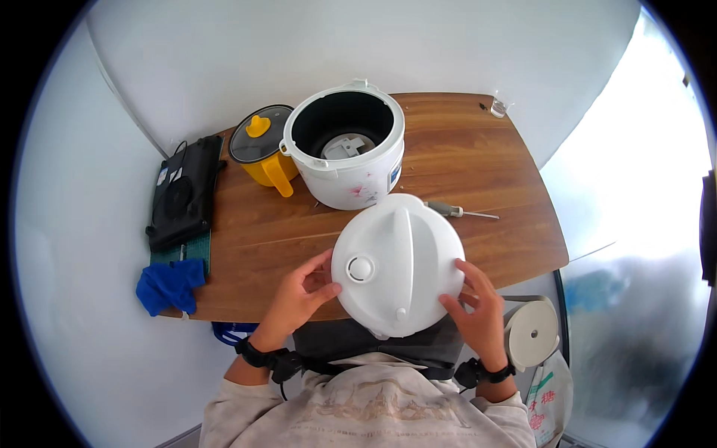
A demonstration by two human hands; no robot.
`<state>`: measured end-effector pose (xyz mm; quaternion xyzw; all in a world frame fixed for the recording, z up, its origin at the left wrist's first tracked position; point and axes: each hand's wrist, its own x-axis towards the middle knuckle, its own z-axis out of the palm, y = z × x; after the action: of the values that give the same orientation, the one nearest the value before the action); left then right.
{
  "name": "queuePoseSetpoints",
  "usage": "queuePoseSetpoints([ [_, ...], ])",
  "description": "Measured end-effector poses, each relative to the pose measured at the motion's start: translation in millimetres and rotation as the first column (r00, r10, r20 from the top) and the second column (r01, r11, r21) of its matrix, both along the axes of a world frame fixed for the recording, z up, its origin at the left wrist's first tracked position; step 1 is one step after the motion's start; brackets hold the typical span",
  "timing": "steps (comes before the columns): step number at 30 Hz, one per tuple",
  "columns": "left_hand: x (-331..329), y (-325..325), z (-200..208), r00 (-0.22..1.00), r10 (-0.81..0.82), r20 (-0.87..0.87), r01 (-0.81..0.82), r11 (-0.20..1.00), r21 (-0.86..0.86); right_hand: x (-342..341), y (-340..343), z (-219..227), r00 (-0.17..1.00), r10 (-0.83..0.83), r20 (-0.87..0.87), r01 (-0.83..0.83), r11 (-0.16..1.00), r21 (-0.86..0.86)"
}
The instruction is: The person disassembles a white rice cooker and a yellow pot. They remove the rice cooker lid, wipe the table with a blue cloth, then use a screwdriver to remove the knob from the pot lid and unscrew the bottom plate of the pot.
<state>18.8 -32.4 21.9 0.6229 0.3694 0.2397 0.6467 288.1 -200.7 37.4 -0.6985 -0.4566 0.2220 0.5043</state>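
Between my two hands is a round white rice cooker lid [429, 254] with a raised ridge across it and a round steam vent on its left part. My left hand [305, 290] grips the lid's left rim, thumb over the top. On the right rim my right hand [475, 306] holds it with thumb and fingers. The lid is above the table's near edge. Behind it stands the white rice cooker body [351, 183] with a flower print, open at the top, dark inside, and a pale plate at its bottom. A screwdriver [448, 210] lies right of the lid, its handle tip partly hidden.
A yellow pot [261, 172] with a glass lid stands left of the cooker. Further left are a black appliance [179, 194] and a blue cloth [170, 286] on the table [478, 172]. A small clear cup [499, 109] stands far right. Beside me sits a beige round object [532, 332].
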Motion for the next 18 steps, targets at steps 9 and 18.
queuePoseSetpoints([
  [9,12.6,47.3,104.0,0.972,0.116,0.204,-0.166,0.954,0.250,21.7,57.4,88.9,0.988,0.153,0.030,-0.156,0.977,0.144],
  [18,23.6,167.2,130.9,0.986,0.129,0.101,-0.159,0.906,0.393,42.8,184.4,114.5,0.962,0.192,0.193,-0.201,0.979,0.028],
])
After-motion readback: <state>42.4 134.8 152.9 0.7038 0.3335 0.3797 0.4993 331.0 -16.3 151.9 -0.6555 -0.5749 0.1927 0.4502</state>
